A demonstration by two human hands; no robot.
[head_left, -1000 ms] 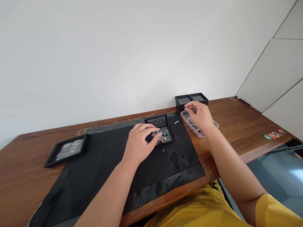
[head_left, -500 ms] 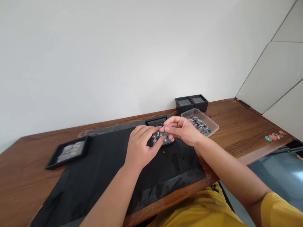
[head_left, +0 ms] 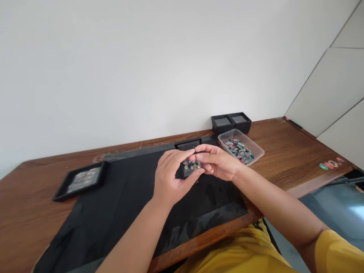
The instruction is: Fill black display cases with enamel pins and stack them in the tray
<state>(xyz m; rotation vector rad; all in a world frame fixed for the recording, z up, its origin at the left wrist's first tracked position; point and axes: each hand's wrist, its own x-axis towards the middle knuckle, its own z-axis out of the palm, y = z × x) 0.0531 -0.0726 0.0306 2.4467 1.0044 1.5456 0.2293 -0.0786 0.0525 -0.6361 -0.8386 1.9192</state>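
My left hand (head_left: 171, 176) curves over a small black tray (head_left: 185, 175) on the black mat (head_left: 127, 193), its thumb and fingers apart. Small round, shiny pieces (head_left: 192, 167) lie in the tray, partly hidden by both hands. My right hand (head_left: 217, 161) is closed in a pinch above the tray's right side, and its fingertips meet those of the left hand. A small pale piece seems to show below the pinch, too small to name. Behind the hands lies a black frame (head_left: 182, 145), partly covered.
A clear plastic box (head_left: 258, 152) of greenish and pinkish pieces stands right of the hands. Stacked black frames (head_left: 231, 124) sit by the wall. At the left lies a black frame with pale round pieces (head_left: 64, 193). Round stickers (head_left: 330, 164) mark the wooden table's (head_left: 284, 151) right edge.
My right hand has lowered slightly, and its fingers have closed in more. My left thumb has shifted a little right and down. The view has moved slightly.
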